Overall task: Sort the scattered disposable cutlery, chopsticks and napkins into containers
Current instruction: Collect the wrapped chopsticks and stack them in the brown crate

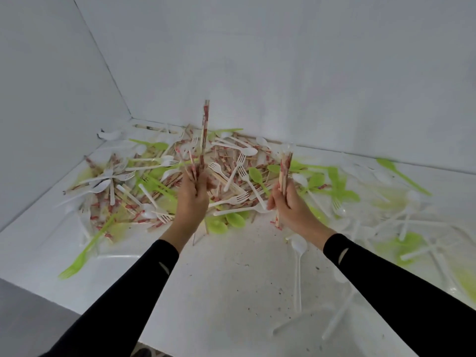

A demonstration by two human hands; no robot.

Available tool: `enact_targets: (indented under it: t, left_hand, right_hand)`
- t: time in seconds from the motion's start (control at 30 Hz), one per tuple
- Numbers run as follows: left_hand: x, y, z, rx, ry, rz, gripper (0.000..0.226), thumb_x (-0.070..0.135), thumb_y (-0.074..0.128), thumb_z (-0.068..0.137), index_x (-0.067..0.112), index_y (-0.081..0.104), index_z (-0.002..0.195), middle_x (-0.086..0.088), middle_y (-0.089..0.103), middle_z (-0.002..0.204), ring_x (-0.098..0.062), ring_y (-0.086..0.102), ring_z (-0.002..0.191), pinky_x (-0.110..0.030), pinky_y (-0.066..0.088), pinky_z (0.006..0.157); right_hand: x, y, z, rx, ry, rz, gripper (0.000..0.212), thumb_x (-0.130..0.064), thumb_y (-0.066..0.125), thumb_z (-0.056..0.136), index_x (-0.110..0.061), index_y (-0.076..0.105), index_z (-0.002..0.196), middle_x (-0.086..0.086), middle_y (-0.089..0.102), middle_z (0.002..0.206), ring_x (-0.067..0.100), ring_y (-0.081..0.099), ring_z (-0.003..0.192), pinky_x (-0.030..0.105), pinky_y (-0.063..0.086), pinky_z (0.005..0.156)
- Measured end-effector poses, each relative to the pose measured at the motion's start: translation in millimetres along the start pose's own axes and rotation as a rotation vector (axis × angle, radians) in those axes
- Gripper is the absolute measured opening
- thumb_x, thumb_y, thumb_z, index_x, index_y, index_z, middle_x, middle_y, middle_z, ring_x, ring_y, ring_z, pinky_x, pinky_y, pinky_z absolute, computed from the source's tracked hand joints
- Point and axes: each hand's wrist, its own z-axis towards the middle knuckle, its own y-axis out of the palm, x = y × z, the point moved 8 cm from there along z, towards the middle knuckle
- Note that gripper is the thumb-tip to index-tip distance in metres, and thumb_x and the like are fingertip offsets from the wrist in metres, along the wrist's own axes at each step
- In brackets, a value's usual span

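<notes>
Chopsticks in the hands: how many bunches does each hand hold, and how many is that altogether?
Left hand, chopstick bunch: 1
Right hand, other chopstick bunch: 1
Total: 2 bunches

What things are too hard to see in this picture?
Head view:
1. How many chopsticks the left hand grips, or the right hand: the hands cover them.
2. White cutlery at the right: blurred against the white table.
3. Containers: none in frame.
4. What lies under the pile: covered by it.
</notes>
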Motion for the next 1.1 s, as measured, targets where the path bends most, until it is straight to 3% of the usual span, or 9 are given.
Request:
enact_targets:
  t: [0.07,0.17,0.27,0.37,0.5,0.63,0.77,0.93,1.1]
  left_hand:
    - [0,5,-4,0.055,-0.005,-0.076,0.028,0.013,0.043,0.103,-0.013,0.047,0.111,-0.004,0.058,0.076,-0.008,0.058,0.066,-0.019,0.047,0.063]
    - [-8,14,-11,0.081,-0.042,-0.133,0.033,0.017,0.052,0.100,-0.013,0.047,0.113,-0.013,0.053,0.073,-0.012,0.050,0.059,-0.026,0.042,0.055]
    - [-22,15,-18,0.059,-0.105,-0.104,0.031,0.027,0.062,0.095,0.005,0.053,0.075,0.013,0.040,0.051,-0.003,0.034,0.041,-0.014,0.028,0.042]
    - [-20,9,-14,0.056,-0.132,-0.098,0.043,0.034,0.059,0.095,0.015,0.045,0.059,0.011,0.033,0.042,-0.008,0.026,0.038,-0.023,0.020,0.040]
    - [11,5,0,0.104,-0.034,-0.230,0.047,0.038,0.046,0.099,0.000,0.050,0.071,-0.026,0.037,0.054,-0.039,0.031,0.046,-0.044,0.025,0.042]
    - [8,10,-6,0.119,-0.015,-0.255,0.035,0.028,0.044,0.101,0.003,0.060,0.083,-0.003,0.056,0.060,-0.012,0.054,0.053,-0.022,0.045,0.054]
    - [-36,21,-23,0.078,-0.154,-0.220,0.044,0.039,0.053,0.093,-0.002,0.066,0.087,0.000,0.067,0.067,-0.007,0.064,0.062,-0.017,0.050,0.060]
    - [-55,27,-23,0.000,-0.180,-0.079,0.038,0.035,0.055,0.094,0.002,0.073,0.090,0.001,0.071,0.077,-0.003,0.067,0.069,-0.017,0.051,0.064]
    - [-24,32,12,-0.029,-0.115,-0.128,0.020,0.030,0.050,0.101,0.017,0.065,0.098,-0.002,0.068,0.076,-0.019,0.063,0.059,-0.028,0.055,0.056]
  right_hand:
    - [-12,-6,9,0.018,-0.042,-0.011,0.011,-0.024,0.035,0.106,-0.031,0.043,0.101,-0.001,0.053,0.072,0.029,0.057,0.066,0.041,0.054,0.062]
    - [-22,-16,28,0.018,-0.071,-0.072,0.013,-0.024,0.035,0.106,-0.027,0.047,0.110,-0.001,0.043,0.066,0.014,0.039,0.051,0.026,0.036,0.048]
    - [-7,-15,43,-0.093,-0.003,-0.245,0.017,-0.030,0.044,0.103,-0.019,0.051,0.114,-0.002,0.047,0.066,0.012,0.039,0.050,0.026,0.033,0.049]
    - [16,-9,47,-0.203,0.071,-0.569,0.027,-0.036,0.052,0.098,-0.013,0.062,0.106,-0.004,0.052,0.065,0.010,0.043,0.050,0.024,0.033,0.049]
    - [28,-2,48,-0.248,0.061,-0.832,0.026,-0.032,0.053,0.098,-0.011,0.062,0.110,0.002,0.064,0.090,0.024,0.063,0.080,0.033,0.050,0.067]
    - [31,-6,48,-0.233,0.061,-1.068,0.037,-0.029,0.052,0.098,-0.015,0.054,0.132,0.004,0.052,0.126,0.026,0.059,0.104,0.032,0.044,0.068]
    - [42,-6,45,-0.295,0.044,-1.094,0.041,-0.019,0.053,0.098,-0.021,0.050,0.138,0.000,0.040,0.135,0.023,0.058,0.098,0.031,0.044,0.061]
    - [35,-9,41,-0.305,-0.065,-1.092,0.033,-0.023,0.050,0.099,-0.016,0.051,0.131,-0.003,0.044,0.134,0.021,0.058,0.096,0.028,0.038,0.060]
    - [17,-20,35,-0.259,-0.160,-0.922,0.032,-0.023,0.054,0.096,-0.016,0.050,0.127,-0.006,0.051,0.102,0.018,0.054,0.097,0.026,0.035,0.065]
